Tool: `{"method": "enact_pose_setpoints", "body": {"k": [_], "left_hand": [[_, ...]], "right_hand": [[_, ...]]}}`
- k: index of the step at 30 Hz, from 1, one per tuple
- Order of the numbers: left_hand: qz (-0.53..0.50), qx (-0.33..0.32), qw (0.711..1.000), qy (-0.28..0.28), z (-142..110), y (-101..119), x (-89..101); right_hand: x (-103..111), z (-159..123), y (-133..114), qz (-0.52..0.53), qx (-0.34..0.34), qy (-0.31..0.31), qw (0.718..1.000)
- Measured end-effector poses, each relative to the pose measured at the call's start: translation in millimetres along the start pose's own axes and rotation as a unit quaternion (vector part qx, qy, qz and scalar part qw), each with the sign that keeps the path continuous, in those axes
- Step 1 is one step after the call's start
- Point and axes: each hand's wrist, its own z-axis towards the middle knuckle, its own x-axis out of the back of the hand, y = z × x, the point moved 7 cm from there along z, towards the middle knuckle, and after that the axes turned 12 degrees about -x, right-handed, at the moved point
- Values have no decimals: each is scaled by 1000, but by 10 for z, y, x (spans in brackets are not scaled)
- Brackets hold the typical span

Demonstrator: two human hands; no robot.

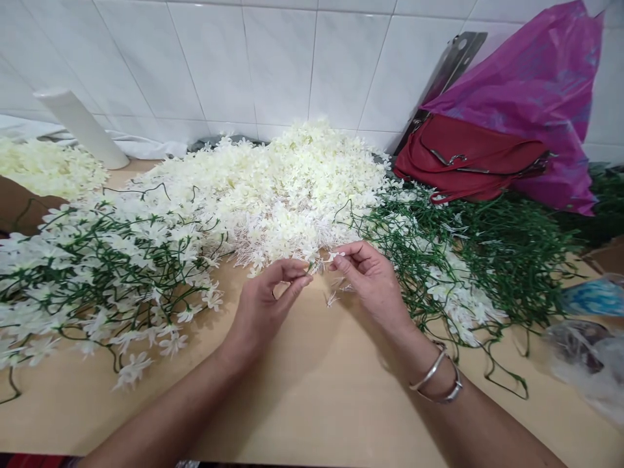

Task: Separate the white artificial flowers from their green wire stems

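Over the front of the flower heap, my left hand (266, 299) is closed in a pinch, thumb against forefinger, on what looks like the tip of a thin green artificial stem (311, 266). Just to its right, my right hand (375, 283) pinches a small white artificial flower (336, 256) between thumb and fingertips. The two sets of fingertips are a short gap apart. Behind them rises a large heap of loose white and cream blossoms (297, 169). A few thin white stamens (332, 299) lie on the wooden table (312, 390) below my fingers.
Left lie white flowers on green stems (131, 253); a white roll (85, 130) leans behind. Another person's arm (24, 205) enters there. Right are bare green stems (511, 260), a red handbag (478, 153), a purple plastic bag (546, 84) and a clear bag (585, 357). A tiled wall (277, 65) stands behind.
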Motion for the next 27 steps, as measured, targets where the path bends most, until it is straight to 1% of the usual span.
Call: {"method": "enact_pose_setpoints", "body": {"k": [2,3,5,8,13,18,23,27], "left_hand": [[-106,88,990,21,-13,-159,3],[-145,115,983,25,-22,-207,-8],[-181,139,973,31,-30,-253,-20],[-181,139,973,19,-18,-244,-27],[-180,118,977,-15,16,-189,-36],[-177,114,978,-14,23,-170,-26],[-181,118,976,-18,20,-156,-38],[-198,122,972,-22,15,-163,-55]], "right_hand": [[-61,4,50,26,-32,-38,998],[-87,4,79,37,-48,-54,997],[-131,-1,127,53,-76,-79,993],[-169,-12,156,64,-98,-102,988],[-190,-34,131,56,-108,-121,985],[-233,-71,105,44,-121,-143,981],[-249,-88,112,30,-130,-151,979],[-255,-94,138,-4,-133,-163,978]]}}
